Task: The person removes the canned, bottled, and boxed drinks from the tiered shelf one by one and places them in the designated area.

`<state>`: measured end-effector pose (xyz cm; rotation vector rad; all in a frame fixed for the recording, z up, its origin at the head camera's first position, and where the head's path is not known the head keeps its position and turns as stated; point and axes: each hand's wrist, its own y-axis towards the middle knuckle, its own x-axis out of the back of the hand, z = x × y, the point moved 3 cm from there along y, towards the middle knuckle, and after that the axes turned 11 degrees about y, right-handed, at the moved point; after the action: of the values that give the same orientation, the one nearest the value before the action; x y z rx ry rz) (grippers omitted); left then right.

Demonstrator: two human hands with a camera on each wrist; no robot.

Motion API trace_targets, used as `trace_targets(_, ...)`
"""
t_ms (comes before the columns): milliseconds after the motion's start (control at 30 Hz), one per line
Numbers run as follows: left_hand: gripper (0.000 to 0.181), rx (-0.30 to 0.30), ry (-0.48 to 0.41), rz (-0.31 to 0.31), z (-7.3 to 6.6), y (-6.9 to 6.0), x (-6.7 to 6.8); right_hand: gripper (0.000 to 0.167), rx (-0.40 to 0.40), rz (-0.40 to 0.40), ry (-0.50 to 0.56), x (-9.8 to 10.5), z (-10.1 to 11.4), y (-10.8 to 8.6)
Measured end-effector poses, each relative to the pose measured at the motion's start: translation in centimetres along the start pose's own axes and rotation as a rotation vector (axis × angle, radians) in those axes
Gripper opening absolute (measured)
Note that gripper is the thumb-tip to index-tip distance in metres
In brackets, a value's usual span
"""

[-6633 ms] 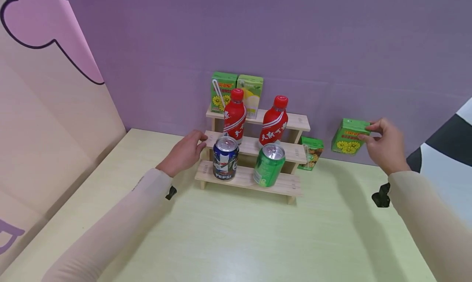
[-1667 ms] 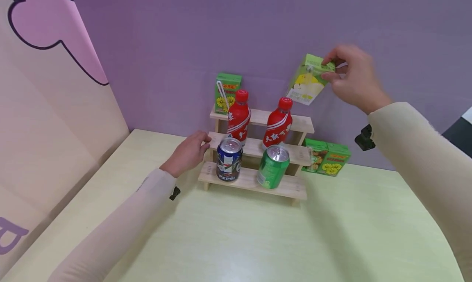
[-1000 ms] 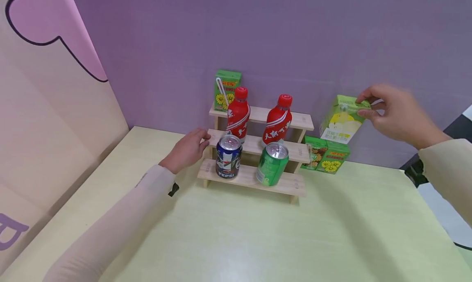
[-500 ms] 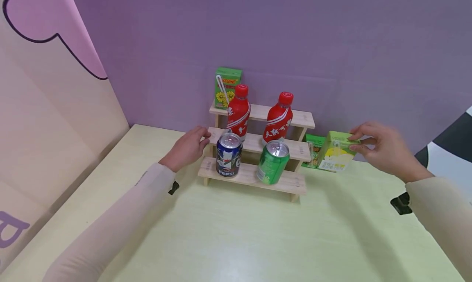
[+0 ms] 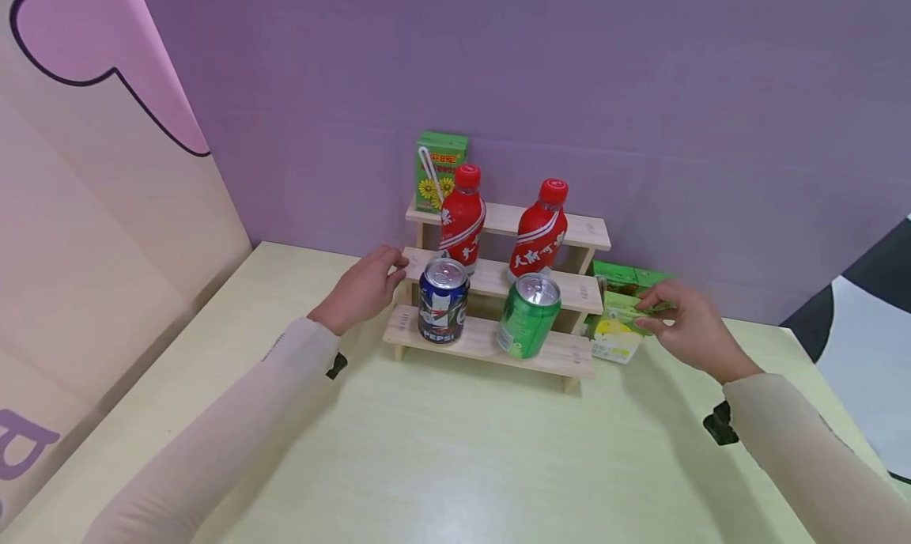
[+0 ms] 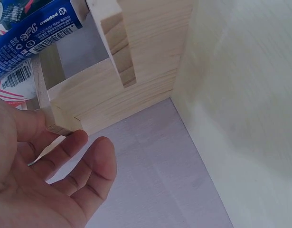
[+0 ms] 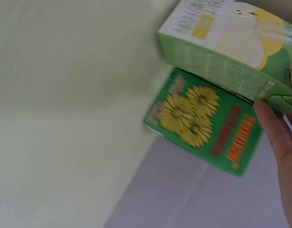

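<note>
In the head view my left hand [image 5: 363, 287] is at the left end of a three-tier wooden display stand [image 5: 474, 340]. The left wrist view shows its thumb and forefinger pinching the end of the middle board [image 6: 89, 99], other fingers curved below. My right hand [image 5: 690, 330] pinches the top of a light green pear juice carton [image 5: 616, 340], close to the table at the stand's right. Behind that carton, a green chrysanthemum tea carton [image 7: 198, 123] shows in the right wrist view. Another green carton [image 5: 615, 273] is mostly hidden.
On the stand are a chrysanthemum carton [image 5: 441, 164] with a white straw-like stick before it, red bottles [image 5: 463, 220] [image 5: 538, 236], a blue Pepsi can [image 5: 443, 303] and a green can [image 5: 529, 319]. A purple wall [image 5: 527, 69] rises behind the table [image 5: 441, 449].
The right hand set a chrysanthemum carton beside the stand, then took the pear carton from the top tier, moved it right and lowered it before the cartons there. The left hand stayed put.
</note>
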<state>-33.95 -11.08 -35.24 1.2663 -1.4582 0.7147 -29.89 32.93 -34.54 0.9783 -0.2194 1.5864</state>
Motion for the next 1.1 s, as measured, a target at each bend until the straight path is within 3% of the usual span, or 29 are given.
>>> trace_targets(233,0.027,0.001,-0.004,-0.004,0.0,0.0,0.0,0.013,0.012,-0.049,-0.018,-0.6,-0.5,0.3)
trace_targets(500,0.027,0.013,-0.002,-0.003,0.0,0.0,-0.1,0.019,0.028,-0.136,-0.052,-1.0,-1.0,0.8)
trace_targets(1100,0.027,0.010,-0.004,-0.006,0.1,-0.2,-0.3,0.023,-0.022,-0.191,-0.067,-2.0,-1.2,1.1)
